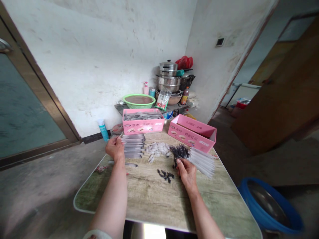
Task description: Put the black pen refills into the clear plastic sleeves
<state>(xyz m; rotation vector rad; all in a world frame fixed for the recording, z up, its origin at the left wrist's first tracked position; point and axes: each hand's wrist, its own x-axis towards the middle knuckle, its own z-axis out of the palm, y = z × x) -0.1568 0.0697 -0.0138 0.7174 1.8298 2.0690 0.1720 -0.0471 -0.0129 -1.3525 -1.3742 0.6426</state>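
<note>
My left hand (115, 148) is curled closed at the left ends of a row of clear pen barrels (133, 146); whatever its fingertips hold is hidden. A single pen barrel (131, 164) lies apart, just below that row. My right hand (187, 172) is closed, thumb against fingers, at the near edge of a bunch of thin black pen parts (179, 151); what it pinches cannot be made out. Beside it, clear tubes (202, 161) lie slanted to the right. Between the hands are a heap of small white pieces (159, 149) and several small black pieces (165, 175).
A pink box (143, 127) full of pen barrels stands at the table's back left. Another pink box (191, 137) sits at the back right. Behind them a low shelf carries a green basin (139, 105) and stacked pots (168, 79). A blue tub (271, 205) is on the floor at right.
</note>
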